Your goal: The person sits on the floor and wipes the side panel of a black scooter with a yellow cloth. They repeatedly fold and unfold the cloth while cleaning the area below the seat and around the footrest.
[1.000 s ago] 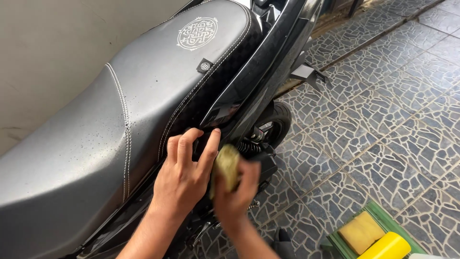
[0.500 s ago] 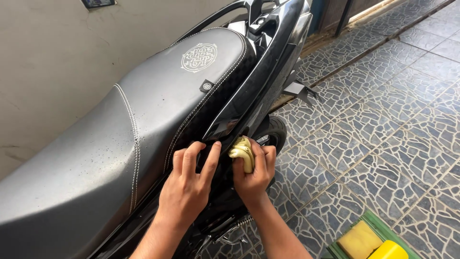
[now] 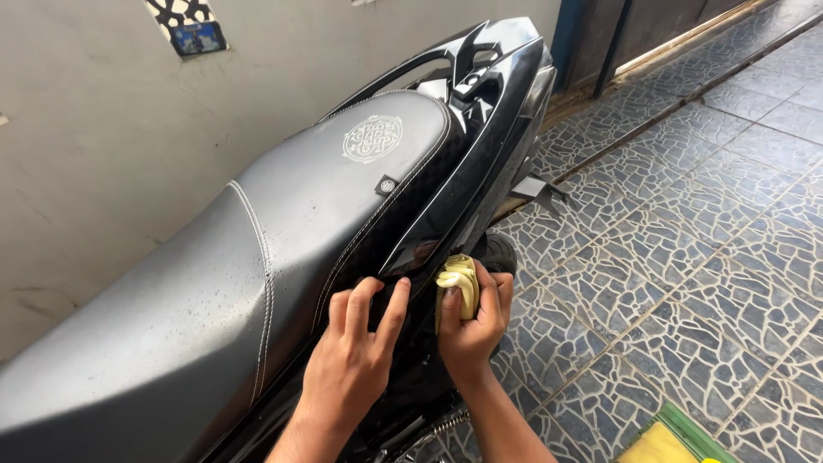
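Matt grey stitched vinyl seat flecked with droplets, glossy black plastic fairing, soft yellow cloth, rough mosaic stone floor.

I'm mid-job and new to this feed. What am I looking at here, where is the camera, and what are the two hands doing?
There is no machine: the single view comes from a camera worn on a person's head, looking down at their own bare hands. The left hand rests flat on the glossy black side panel of a motorcycle, just below its grey stitched seat. The right hand grips a folded yellow cloth pressed against that panel. On the patterned stone-tile floor, bottom right, a green tray holds a yellow sponge.
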